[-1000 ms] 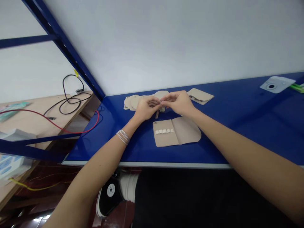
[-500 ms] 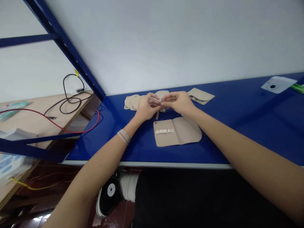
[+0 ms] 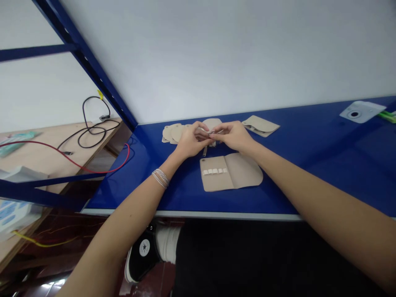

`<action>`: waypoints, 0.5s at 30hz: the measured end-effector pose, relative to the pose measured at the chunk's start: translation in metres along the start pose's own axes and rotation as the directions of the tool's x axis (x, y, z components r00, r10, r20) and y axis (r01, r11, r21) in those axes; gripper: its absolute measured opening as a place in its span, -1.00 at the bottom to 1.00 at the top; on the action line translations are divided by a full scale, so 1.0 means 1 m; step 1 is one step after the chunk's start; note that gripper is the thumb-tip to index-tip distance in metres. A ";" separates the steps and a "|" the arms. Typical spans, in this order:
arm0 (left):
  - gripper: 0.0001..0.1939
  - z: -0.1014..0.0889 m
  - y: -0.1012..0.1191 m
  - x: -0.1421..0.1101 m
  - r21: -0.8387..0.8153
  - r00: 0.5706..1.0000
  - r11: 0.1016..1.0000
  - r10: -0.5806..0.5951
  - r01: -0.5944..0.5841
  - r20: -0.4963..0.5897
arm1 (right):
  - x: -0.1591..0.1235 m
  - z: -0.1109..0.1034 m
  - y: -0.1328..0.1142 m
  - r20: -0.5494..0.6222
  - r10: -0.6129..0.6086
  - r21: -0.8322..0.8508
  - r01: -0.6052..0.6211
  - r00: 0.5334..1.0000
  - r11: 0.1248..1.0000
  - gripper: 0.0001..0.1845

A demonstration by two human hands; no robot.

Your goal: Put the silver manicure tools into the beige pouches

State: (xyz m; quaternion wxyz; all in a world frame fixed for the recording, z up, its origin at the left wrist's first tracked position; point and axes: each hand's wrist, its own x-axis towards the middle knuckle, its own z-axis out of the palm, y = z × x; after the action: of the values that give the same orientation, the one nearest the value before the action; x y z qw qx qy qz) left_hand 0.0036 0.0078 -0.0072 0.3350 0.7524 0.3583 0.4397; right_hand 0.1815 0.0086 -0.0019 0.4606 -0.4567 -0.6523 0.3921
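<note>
My left hand (image 3: pixel 190 142) and my right hand (image 3: pixel 234 135) meet above the blue table (image 3: pixel 309 165), fingers pinched together on a small metal piece (image 3: pixel 211 133) between them; what it is I cannot make out. Just below the hands lies an open beige pouch (image 3: pixel 231 173) with a row of small white loops on its left half. A slim metal item (image 3: pixel 204 150) lies between the hands and the pouch. Behind the left hand is a fanned pile of beige pouches (image 3: pixel 173 132).
A folded beige pouch (image 3: pixel 260 125) lies right of the hands. A white camera-shaped item (image 3: pixel 361 111) and something green (image 3: pixel 390 115) sit far right. A wooden bench (image 3: pixel 46 148) at left carries black and red cables (image 3: pixel 93 136). A blue frame bar (image 3: pixel 83 62) slants at upper left.
Both hands stay pinched together at the same spot; the fingers shift only slightly on the small piece. Nothing else has moved.
</note>
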 end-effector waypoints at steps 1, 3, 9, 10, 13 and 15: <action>-0.71 -0.005 0.001 0.000 0.074 0.999 0.996 0.038 -0.040 0.026 | 0.001 0.000 0.002 -0.007 -0.010 -0.018 0.009 1.000 1.000 -0.79; -0.76 -0.016 0.005 0.000 0.229 0.986 0.964 0.105 -0.132 0.128 | 0.003 0.000 0.005 -0.025 -0.017 -0.050 0.016 1.000 0.999 -0.78; -0.76 -0.036 0.015 -0.001 0.334 0.866 0.892 0.114 -0.306 0.488 | 0.006 -0.003 0.009 -0.091 -0.003 -0.090 -0.006 0.996 0.996 -0.79; -0.78 -0.035 0.015 -0.001 0.338 0.857 0.891 0.100 -0.304 0.506 | 0.006 -0.003 0.009 -0.103 0.005 -0.097 -0.015 0.995 0.995 -0.78; -0.81 -0.032 0.010 0.000 0.354 0.865 0.889 0.087 -0.292 0.494 | 0.006 -0.004 0.008 -0.128 0.027 -0.099 -0.040 0.991 0.994 -0.79; -0.82 -0.031 0.006 0.002 0.370 0.883 0.886 0.086 -0.280 0.461 | 0.006 -0.004 0.008 -0.129 0.029 -0.095 -0.041 0.991 0.995 -0.80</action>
State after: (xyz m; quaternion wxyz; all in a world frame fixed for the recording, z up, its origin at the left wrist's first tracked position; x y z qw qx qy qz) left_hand -0.0218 0.0119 0.0106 0.1895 0.9165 0.2877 0.2032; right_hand 0.1866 0.0169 -0.0068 0.4714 -0.5141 -0.6318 0.3381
